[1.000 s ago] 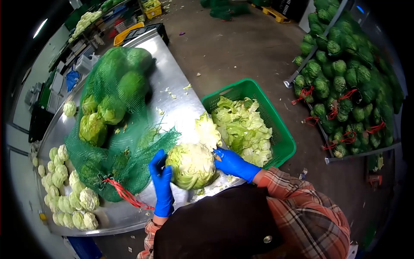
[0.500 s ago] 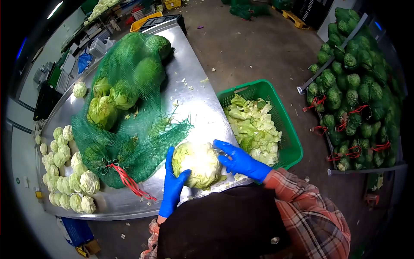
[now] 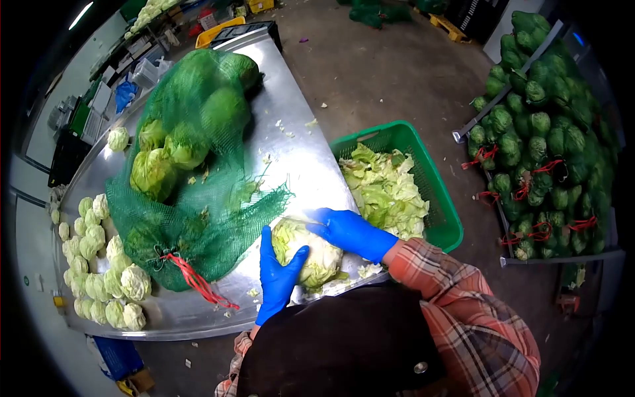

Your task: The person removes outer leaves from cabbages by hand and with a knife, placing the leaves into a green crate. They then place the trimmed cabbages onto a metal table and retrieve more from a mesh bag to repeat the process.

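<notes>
A pale green cabbage (image 3: 321, 258) rests at the near edge of the metal table (image 3: 291, 126). My left hand (image 3: 280, 276), in a blue glove, is wrapped round its left side, thumb on top. My right hand (image 3: 350, 231), also gloved in blue, lies over its upper right side with the fingertips on the leaves; whether they pinch a leaf is too small to tell. Left of the cabbage lies a green mesh bag (image 3: 198, 225) with several cabbages in it, its red ties (image 3: 195, 278) trailing toward me. A green basket (image 3: 450, 215) full of loose leaves stands to the right.
Many trimmed cabbages (image 3: 96, 284) sit on the table's left side, with a single one (image 3: 118, 139) farther back. Leaf scraps dot the metal. At the right stands a rack of bagged cabbages (image 3: 539, 145). Beyond the table's far end is a yellow crate (image 3: 221, 32).
My right hand has moved left onto the cabbage's top, its fingers closer together. My left hand has shifted slightly right and turned more over the cabbage's side.
</notes>
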The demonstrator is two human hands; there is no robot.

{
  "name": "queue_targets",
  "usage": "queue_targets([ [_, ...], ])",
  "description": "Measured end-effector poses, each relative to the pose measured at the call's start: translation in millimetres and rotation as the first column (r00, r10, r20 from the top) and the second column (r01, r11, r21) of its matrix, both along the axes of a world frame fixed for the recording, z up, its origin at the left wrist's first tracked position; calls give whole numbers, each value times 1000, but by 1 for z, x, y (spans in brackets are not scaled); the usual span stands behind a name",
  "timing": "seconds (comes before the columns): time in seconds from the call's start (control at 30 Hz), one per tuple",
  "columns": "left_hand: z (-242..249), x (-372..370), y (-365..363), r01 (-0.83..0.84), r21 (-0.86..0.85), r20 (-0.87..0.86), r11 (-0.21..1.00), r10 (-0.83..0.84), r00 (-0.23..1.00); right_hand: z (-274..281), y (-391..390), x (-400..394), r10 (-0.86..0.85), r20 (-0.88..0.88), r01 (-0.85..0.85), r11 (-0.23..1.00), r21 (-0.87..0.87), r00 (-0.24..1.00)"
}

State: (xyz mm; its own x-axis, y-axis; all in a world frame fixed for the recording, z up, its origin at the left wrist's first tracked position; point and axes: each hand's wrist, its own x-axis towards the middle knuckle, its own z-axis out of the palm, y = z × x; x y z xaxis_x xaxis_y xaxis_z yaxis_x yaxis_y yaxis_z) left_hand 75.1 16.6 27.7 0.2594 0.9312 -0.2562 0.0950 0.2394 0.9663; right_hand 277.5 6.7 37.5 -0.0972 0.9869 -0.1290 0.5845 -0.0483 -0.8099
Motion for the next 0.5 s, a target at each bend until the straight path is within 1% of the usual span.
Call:
queue_targets([
  [0.03, 4, 5, 3, -16, -45, 23, 999, 17, 1000, -1, 6, 5, -12, -17, 12, 1000, 13, 1000],
  [0.07, 0, 4, 0, 42, 64, -52, 997, -39, 998, -8, 11, 10, -27, -39, 28, 999, 22, 999],
  [0.1, -9, 1, -4, 108, 172, -133, 979, -86, 987, -56, 26, 22, -182, -90, 186, 982, 43, 979],
  [0.13, -14, -4, -8, 182, 276, -218, 944, -123, 968, -99, 28, 44, -74, 115, 48, 976, 210, 991],
  [0.17, -13, -7, -12, 239, 343, -293, 908, -138, 946, -99, 24, 44, -110, 86, 96, 984, 152, 990],
  [0.2, -16, -8, -13, 183, 359, -186, 915, -122, 975, -97, 22, 42, -139, 60, 134, 987, 87, 988],
  [0.23, -12, -9, -6, 149, 338, -150, 929, -103, 983, -30, 11, 36, -248, -166, 172, 912, -373, 954],
  [0.27, -6, -13, 0, 114, 301, -120, 947, -81, 990, -39, 0, 35, -328, -364, 183, 907, -380, 872],
  [0.3, -2, -17, 4, 85, 242, -113, 967, -59, 992, -36, -8, 29, -344, -361, 202, 904, -377, 867],
  [0.33, 0, -20, 7, 66, 134, -119, 989, -50, 992, -25, -11, 26, -350, -352, 220, 907, -359, 868],
  [0.4, -2, -21, 9, 34, 83, -18, 996, -33, 999, -2, -32, 12, -222, -310, 153, 961, -232, 924],
  [0.43, -5, -20, 8, 23, 92, 24, 996, -26, 999, -18, -37, 7, -84, -181, 75, 996, -55, 980],
  [0.47, -8, -15, 6, 18, 100, 65, 995, -24, 998, -29, -44, -2, -57, -57, 64, 988, 142, 997],
  [0.5, -10, -11, 3, 18, 107, 104, 994, -29, 994, -15, -45, -6, -72, -21, 72, 997, 20, 997],
])
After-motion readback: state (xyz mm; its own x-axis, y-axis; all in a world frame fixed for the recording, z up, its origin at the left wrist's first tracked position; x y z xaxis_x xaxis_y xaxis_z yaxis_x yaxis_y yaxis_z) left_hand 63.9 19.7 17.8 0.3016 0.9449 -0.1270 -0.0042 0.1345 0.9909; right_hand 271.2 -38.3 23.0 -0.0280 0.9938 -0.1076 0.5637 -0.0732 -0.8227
